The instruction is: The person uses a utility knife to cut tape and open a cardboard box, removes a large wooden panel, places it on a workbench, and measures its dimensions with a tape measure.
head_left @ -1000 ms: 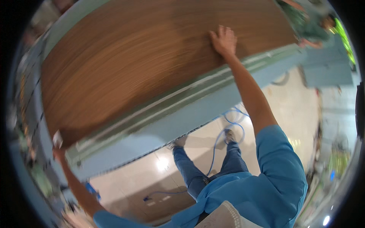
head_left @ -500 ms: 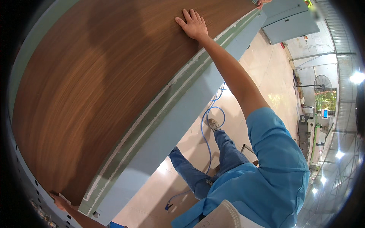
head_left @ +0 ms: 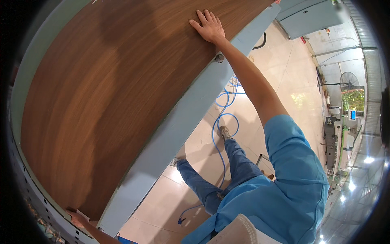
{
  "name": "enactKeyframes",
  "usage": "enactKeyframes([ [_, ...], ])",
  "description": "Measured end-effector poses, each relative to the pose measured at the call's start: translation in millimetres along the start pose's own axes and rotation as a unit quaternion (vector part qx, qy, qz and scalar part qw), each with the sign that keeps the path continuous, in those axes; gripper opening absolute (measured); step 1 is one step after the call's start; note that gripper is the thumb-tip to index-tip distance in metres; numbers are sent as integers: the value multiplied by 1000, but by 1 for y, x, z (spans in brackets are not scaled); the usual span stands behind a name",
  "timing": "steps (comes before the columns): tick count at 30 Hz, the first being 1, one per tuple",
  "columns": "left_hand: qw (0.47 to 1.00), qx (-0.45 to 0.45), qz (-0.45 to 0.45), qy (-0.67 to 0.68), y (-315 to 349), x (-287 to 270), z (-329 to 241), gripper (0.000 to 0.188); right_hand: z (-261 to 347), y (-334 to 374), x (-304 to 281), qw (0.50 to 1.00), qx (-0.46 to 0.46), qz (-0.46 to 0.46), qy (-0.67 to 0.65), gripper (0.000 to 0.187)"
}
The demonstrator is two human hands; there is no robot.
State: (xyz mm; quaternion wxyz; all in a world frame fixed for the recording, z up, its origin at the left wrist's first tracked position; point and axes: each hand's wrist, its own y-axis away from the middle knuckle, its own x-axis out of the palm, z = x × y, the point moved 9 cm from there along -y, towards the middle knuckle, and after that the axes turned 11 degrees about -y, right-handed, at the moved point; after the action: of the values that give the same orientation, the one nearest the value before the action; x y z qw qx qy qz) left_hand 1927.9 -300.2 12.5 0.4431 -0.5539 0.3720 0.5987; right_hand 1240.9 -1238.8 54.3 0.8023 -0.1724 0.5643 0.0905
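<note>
A large brown wood-grain panel lies on the table, its near long edge running close to the table's light blue-grey front rail. My right hand rests flat on the panel near its far right part, palm down and fingers spread. At the lower left my left hand is at the panel's near-left corner, fingers curled at its edge and partly hidden. A short pale strip shows beside it. Another person's fingers touch the panel's far right corner, mostly cut off.
A round knob sits on the rail near my right forearm. Blue hose lies in loops on the floor by my feet. A grey-blue cabinet stands far right, with a fan and machinery along the right.
The panel has shifted toward me, so the green strip with white lines along the table's front is now covered. Both hands moved with it, still on the panel.
</note>
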Motion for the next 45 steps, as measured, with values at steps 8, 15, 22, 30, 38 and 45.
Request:
enactKeyframes([
  [8, 999, -16, -35, -9, 39, -10, -12, 102, -36, -21, -10, 999, -23, -32, 2, 84],
  [15, 1000, -8, -5, -4, 73, -21, -30, 103, -46, -29, -28, 999, -23, -35, -15, 84],
  [22, 1000, 10, 1, -8, 84, -31, -38, 103, -41, -25, -28, 998, 30, 56, 3, 75],
  [30, 1000, -1, -30, 9, 86, -29, -32, 107, -49, -36, -26, 999, -20, -29, -9, 76],
  [38, 998, 12, -57, 1, 90, -35, -34, 105, -50, -38, -30, 999, -15, -27, -32, 65],
  [45, 987, 8, -159, -35, 133, -36, -25, 76, -26, -44, -24, 996, -60, -36, 48, 56],
])
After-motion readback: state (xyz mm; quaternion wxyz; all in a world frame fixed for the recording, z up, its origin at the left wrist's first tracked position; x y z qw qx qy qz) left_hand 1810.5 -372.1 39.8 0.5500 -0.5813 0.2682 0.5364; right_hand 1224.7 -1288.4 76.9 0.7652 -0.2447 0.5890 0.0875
